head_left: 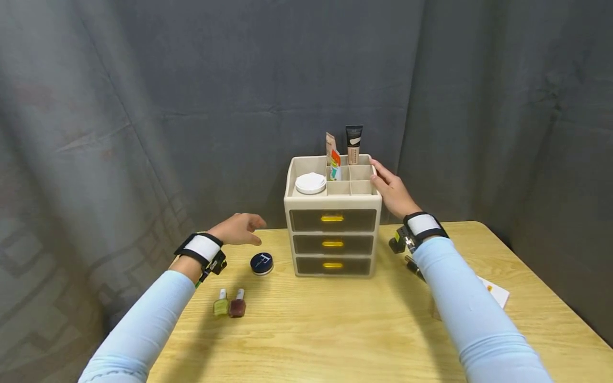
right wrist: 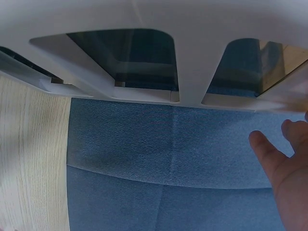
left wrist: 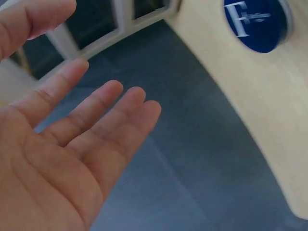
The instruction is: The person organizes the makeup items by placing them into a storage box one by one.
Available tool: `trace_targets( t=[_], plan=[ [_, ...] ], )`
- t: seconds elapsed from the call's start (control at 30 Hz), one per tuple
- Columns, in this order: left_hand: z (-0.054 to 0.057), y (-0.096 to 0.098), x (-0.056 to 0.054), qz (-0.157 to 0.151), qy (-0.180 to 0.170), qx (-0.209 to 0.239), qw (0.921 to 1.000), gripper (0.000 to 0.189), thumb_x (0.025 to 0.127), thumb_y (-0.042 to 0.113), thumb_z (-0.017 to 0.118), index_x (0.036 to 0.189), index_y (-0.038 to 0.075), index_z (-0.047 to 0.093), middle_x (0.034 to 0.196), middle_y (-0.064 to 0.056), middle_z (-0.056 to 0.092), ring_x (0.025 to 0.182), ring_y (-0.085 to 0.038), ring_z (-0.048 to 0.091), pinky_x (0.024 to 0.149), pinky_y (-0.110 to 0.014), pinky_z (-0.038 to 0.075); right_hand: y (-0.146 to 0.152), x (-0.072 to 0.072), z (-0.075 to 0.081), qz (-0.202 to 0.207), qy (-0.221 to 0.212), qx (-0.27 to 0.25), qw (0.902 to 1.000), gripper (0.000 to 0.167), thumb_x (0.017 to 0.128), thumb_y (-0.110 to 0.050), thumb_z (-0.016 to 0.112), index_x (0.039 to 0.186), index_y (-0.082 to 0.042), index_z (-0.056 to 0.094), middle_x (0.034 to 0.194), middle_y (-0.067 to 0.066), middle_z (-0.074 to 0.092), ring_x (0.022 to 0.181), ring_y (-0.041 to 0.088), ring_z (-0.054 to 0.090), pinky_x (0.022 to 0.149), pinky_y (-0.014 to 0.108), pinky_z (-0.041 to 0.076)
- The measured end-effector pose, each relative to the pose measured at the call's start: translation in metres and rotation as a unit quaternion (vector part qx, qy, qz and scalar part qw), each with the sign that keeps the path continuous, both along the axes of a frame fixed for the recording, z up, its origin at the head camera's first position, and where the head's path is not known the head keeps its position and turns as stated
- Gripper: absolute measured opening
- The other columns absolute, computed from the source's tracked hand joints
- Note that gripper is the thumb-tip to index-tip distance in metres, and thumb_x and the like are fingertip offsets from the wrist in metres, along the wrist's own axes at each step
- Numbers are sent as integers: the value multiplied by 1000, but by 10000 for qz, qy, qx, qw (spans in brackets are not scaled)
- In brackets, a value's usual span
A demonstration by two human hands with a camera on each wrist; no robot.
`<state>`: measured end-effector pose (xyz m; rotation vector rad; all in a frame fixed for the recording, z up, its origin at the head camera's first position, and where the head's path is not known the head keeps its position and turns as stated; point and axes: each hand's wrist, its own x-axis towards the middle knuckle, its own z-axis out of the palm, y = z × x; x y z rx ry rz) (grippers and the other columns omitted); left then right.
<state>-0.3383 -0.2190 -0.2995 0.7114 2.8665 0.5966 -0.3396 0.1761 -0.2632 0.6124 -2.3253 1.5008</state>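
A beige organizer [head_left: 330, 201] with three dark-fronted drawers and yellow handles stands near the table's back edge. My right hand [head_left: 395, 194] is at its upper right edge, with fingertips at the rim; in the right wrist view, fingers [right wrist: 269, 154] appear beside its side wall. My left hand [head_left: 238, 229] hovers left of the organizer with its fingers loosely extended and nothing held. Just below it lies a round navy jar [head_left: 262, 263] marked with an F, also in the left wrist view. A white round case [head_left: 311, 183] and upright tubes [head_left: 354, 143] occupy the organizer's top.
Two nail polish bottles, one yellow-green [head_left: 221, 304] and one dark red [head_left: 237, 305], stand at the front left. Partly behind the right forearm are a dark slim stick [head_left: 414, 267] and a white flat item [head_left: 495, 292]. A grey curtain [head_left: 215, 106] hangs behind the table.
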Motion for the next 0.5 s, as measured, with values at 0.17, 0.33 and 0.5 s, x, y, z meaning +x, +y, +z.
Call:
trace_targets(
  t=[0.17,0.33,0.5],
  plan=[
    [-23,2,-2,168,-123,-35,9998,48,83,12,74,127,1,60,128,-23,56,114,-42,56,86,-44,50,0,1,0,38,-52,-25,10000,51,104,-10,40,151,1,25,157,18,20,143,32,19,113,44,18],
    [-42,3,-3,349,-296,-20,9989,47,85,10,73,128,1,58,128,-24,55,113,-41,55,85,-43,51,1,3,0,55,-69,-62,9999,51,104,-10,40,151,2,25,157,18,20,143,33,19,113,44,18],
    [-57,4,-6,405,-512,137,9978,48,85,10,73,129,-2,57,128,-25,54,114,-41,54,87,-43,50,3,3,-2,27,-12,-54,10000,51,104,-10,41,151,2,25,157,18,21,143,31,20,113,43,19]
  ],
)
